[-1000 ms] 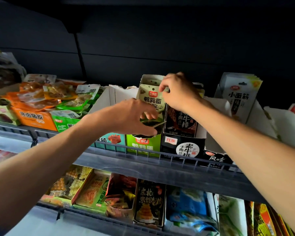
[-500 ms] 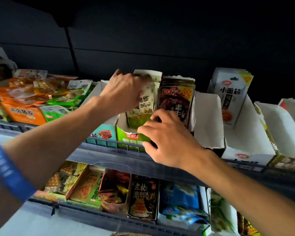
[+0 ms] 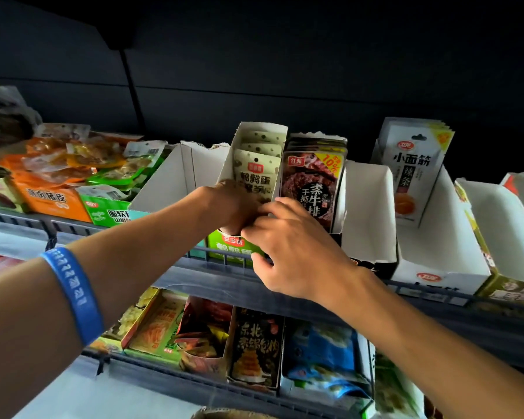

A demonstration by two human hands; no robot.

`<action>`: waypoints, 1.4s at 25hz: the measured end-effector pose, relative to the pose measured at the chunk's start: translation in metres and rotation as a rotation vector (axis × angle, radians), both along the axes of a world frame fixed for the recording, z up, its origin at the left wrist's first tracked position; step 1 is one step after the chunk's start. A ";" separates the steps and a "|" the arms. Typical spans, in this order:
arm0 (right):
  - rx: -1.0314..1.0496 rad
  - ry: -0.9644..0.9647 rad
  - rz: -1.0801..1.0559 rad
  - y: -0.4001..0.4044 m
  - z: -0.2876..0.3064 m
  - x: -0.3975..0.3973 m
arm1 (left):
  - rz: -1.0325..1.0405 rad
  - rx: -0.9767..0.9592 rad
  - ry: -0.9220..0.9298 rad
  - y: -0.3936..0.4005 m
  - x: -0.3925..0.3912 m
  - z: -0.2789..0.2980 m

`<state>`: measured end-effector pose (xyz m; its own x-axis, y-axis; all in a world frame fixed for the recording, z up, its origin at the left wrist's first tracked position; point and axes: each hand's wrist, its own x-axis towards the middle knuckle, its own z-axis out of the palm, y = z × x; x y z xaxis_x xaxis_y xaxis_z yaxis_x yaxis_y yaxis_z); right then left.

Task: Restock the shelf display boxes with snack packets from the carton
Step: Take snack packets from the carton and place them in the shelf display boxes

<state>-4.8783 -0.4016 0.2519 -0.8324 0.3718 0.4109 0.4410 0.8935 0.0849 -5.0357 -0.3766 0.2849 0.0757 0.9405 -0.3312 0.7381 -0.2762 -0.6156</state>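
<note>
**Both hands at the green box on the upper shelf**

The upper shelf (image 3: 194,276) runs across the scene, its wire front rail holding a row of cardboard boxes. On the lower shelf (image 3: 164,379), near and below, more boxes of snacks stand side by side. At the far left of the upper shelf an orange box (image 3: 53,202) is heaped with loose packets. To the right of the middle, a white box (image 3: 439,264) holds white packets (image 3: 413,164) standing upright at its far end.

In the middle stands the green box (image 3: 230,243), filled with pale spotted packets (image 3: 256,173) in an upright row. Just to its right, touching it, a black box carries dark packets (image 3: 310,182), also upright.

The left hand (image 3: 235,207) reaches in over the front of the green box, fingers curled around the lower part of the front spotted packet. The right hand (image 3: 291,246) sits just beside it, its thumb and fingertips meeting the left hand at the same packet's lower edge; whether it truly pinches the packet I cannot tell. A blue wristband (image 3: 74,294) circles the left forearm.
</note>
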 end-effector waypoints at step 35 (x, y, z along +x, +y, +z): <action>-0.801 -0.297 -0.445 -0.181 -0.278 0.130 | 0.531 0.533 -1.476 -0.290 0.059 -0.291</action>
<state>-4.7480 -0.5828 -0.0257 -0.5761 0.7573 -0.3075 0.8127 0.4905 -0.3147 -4.9764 -0.6666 -0.0063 -0.3341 0.9394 0.0772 0.6714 0.1798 0.7189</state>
